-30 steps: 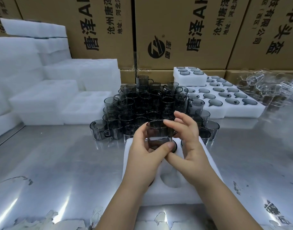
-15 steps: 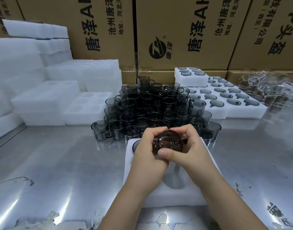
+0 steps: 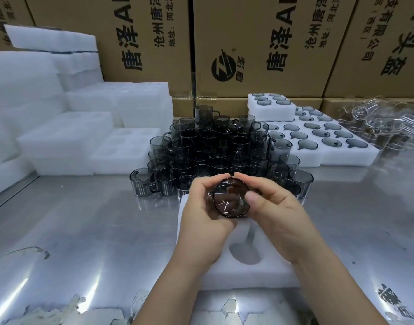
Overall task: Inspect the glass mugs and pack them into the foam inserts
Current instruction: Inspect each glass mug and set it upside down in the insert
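A smoky grey glass mug is tipped so its round end faces me, held above a white foam insert on the steel table. My left hand grips the mug from the left, and my right hand pinches it from the right with thumb and fingertips. An empty round pocket in the insert shows just below the hands. Behind them stands a stacked pile of several grey mugs.
Filled foam inserts lie at the back right, with one more on top. Blank foam blocks are stacked at the left. Clear glassware sits far right. Cardboard boxes form the back wall.
The mug was upright in both hands one second ago. It has been tilted over so its round end now faces me, and lifted slightly closer.
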